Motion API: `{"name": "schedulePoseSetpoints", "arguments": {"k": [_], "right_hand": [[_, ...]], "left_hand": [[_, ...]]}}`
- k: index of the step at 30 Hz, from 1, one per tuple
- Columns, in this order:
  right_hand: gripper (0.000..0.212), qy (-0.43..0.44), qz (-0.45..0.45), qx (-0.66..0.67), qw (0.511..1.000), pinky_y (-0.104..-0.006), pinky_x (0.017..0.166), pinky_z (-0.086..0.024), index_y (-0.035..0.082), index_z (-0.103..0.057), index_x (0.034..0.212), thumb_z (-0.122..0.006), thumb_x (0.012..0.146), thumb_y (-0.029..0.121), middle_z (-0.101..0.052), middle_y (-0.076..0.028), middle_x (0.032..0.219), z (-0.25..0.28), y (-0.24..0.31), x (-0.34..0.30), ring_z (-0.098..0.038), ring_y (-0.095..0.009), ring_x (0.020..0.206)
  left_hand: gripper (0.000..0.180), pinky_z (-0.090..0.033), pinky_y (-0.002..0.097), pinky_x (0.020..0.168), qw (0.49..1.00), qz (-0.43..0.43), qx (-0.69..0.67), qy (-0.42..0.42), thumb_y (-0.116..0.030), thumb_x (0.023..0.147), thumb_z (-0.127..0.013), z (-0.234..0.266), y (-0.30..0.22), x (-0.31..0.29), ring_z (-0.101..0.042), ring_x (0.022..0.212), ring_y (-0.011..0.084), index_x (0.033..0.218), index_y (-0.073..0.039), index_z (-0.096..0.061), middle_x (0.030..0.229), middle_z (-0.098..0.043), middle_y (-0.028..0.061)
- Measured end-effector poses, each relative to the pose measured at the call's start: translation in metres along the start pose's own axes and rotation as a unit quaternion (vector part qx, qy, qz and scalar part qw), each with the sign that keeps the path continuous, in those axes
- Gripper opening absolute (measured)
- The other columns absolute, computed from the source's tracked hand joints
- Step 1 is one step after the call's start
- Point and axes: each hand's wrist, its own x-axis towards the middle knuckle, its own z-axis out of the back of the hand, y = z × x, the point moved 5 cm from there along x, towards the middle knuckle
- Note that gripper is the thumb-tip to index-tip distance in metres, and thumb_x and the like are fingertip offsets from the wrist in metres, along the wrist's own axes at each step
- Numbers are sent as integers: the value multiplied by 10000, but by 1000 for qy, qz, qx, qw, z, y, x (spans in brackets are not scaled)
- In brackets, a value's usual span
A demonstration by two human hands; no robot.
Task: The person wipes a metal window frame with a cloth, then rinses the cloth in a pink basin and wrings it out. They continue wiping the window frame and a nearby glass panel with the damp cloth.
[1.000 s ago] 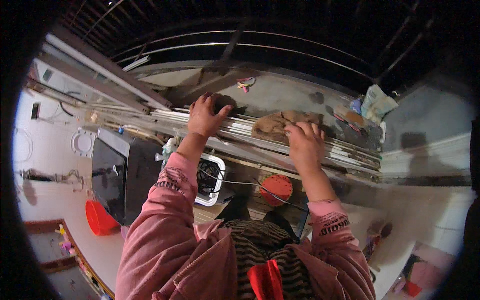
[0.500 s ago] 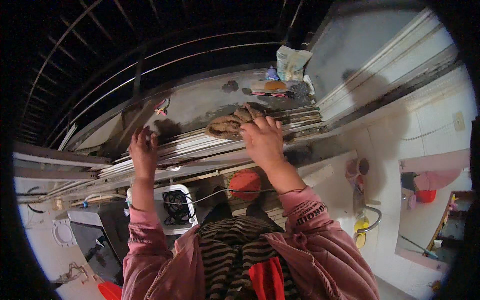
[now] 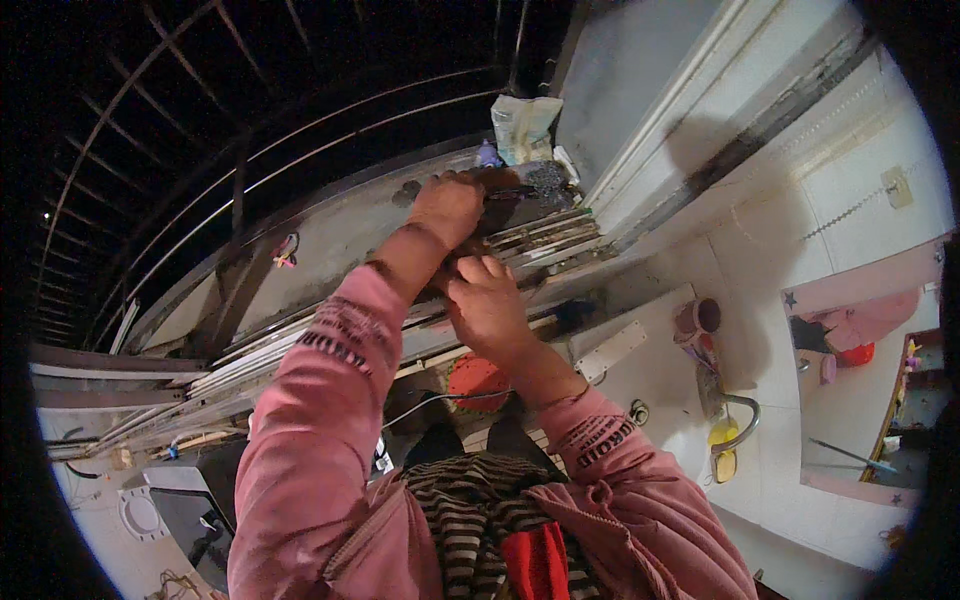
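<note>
Darkness beyond the railings [image 3: 238, 190], bright tiles [image 3: 845, 230] to the right, and between them the window tracks [image 3: 550, 236], hands right over them! A scrap of brown cloth [image 3: 472, 246], or so it looks, peeks out between the hands, over the tracks; most of it is hidden.

Right hand [image 3: 487, 305] on the near side, fingers curled in: does it pinch the cloth? Cannot tell. Left hand [image 3: 447, 210] farther out, over the ledge [image 3: 345, 235], back up, fingers bent down, and whatever is under them is out of sight too.

Tight quarters here: the left wrist is just beside the right hand, so one sideways jerk could knock them together. Overreach to the far right, and those knuckles could tip the bag [image 3: 525, 128] or the purple bottle [image 3: 487, 155]. Coloured bands [image 3: 286, 250] lie well left, safer for now. And down near the feet, a cable [image 3: 425, 404] by the red stool [image 3: 478, 382]: one careless step could snag it!
</note>
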Motion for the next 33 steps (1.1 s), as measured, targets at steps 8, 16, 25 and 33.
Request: {"name": "schedulePoseSetpoints", "arguments": {"k": [8, 16, 25, 33], "right_hand": [[225, 28, -19, -2, 999, -483, 847, -475, 162, -739, 1061, -673, 849, 130, -599, -86, 1028, -2, -5, 0, -577, -338, 1033], [232, 63, -210, 102, 970, -362, 709, -551, 147, -770, 1172, -656, 979, 205, -758, -134, 985, 26, -88, 43, -708, -280, 780], [164, 182, -55, -330, 925, -443, 710, -604, 22, -759, 948, -627, 877, 86, -764, -167, 924, -21, -156, 88, -759, -313, 837], [115, 118, 68, -304, 943, -406, 680, -592, 62, -724, 938, -637, 866, 81, -757, -156, 854, -1, -128, 99, -754, -294, 798]], "left_hand": [[323, -566, 495, 951, 988, 92, -97, 74, -246, 927, -609, -41, 21, 23, -704, 1120, 384, 1182, -91, -733, 1209, -724, 212], [471, -562, 477, 970, 981, 124, -34, 142, -459, 903, -651, -33, 78, -18, -697, 1136, 391, 1206, -113, -754, 1205, -735, 196], [532, -565, 494, 926, 986, 164, -23, 12, -542, 966, -596, 10, 105, -81, -696, 1092, 391, 1280, -127, -710, 1202, -724, 181], [310, -554, 498, 911, 950, 127, -207, -196, -202, 891, -723, 34, 68, -105, -667, 1061, 426, 1174, -76, -719, 1086, -695, 218]]}}
